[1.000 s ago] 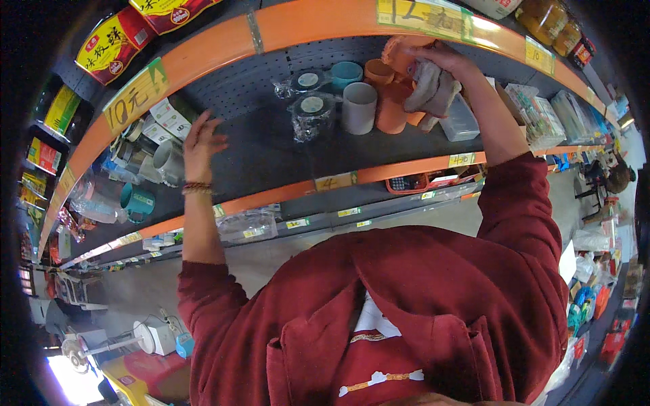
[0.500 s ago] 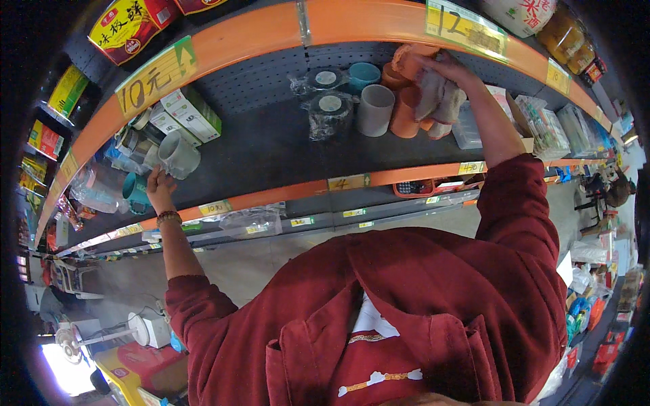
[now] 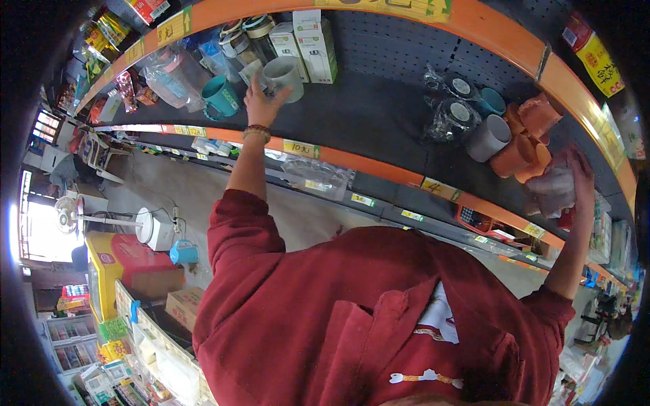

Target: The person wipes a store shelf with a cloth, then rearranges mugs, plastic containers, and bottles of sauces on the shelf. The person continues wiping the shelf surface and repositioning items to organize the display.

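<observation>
My left hand (image 3: 263, 107) has its thumb and fingers around the near side of a grey mug (image 3: 286, 76) on the shelf. A teal mug (image 3: 221, 97) stands just to its left. At the right, my right hand (image 3: 581, 174) is closed on a crumpled greyish-pink cloth (image 3: 552, 181). The cloth is beside a cluster of orange cups (image 3: 512, 155), one of them stacked on top and tilted. Next to these are a grey cup (image 3: 489, 137), a teal cup (image 3: 491, 101) and two plastic-wrapped dark cups (image 3: 455, 116).
White-green boxes (image 3: 317, 51) and lidded jars (image 3: 259, 34) stand behind the grey mug. Bagged plastic bottles (image 3: 172, 76) sit farther left. Orange shelf edges (image 3: 393, 169) run below and above the hands. A white fan (image 3: 66, 215) stands on the floor at left.
The view has swung, shifting the shelf rightward. My right hand and the cloth have come away from the top orange cup, down to the cluster's right. My left hand stays at the grey mug.
</observation>
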A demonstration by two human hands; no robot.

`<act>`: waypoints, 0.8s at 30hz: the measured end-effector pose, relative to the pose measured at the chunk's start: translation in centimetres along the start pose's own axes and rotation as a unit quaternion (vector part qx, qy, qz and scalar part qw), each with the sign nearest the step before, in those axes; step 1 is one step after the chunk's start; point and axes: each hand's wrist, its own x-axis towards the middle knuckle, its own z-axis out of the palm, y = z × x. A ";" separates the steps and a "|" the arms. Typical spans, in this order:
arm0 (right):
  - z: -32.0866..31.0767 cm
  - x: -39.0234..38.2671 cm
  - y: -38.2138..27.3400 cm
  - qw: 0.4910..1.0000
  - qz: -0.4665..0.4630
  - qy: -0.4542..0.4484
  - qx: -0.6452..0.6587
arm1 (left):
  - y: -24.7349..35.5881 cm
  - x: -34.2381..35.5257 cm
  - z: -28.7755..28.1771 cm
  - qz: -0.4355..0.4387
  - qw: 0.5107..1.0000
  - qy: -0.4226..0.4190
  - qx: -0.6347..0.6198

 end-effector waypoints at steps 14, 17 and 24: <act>9.0 -10.1 -8.1 0.969 -0.025 -0.063 0.239 | 0.1 2.3 2.4 -0.041 0.965 0.072 -0.248; 10.9 -11.0 -9.4 0.961 -0.040 -0.128 0.241 | 5.3 0.0 -1.6 -0.192 0.875 -0.020 -0.444; 16.4 -10.9 -15.8 0.982 -0.163 -0.089 -0.014 | 21.6 -5.4 -0.2 -0.276 0.609 -0.417 -0.616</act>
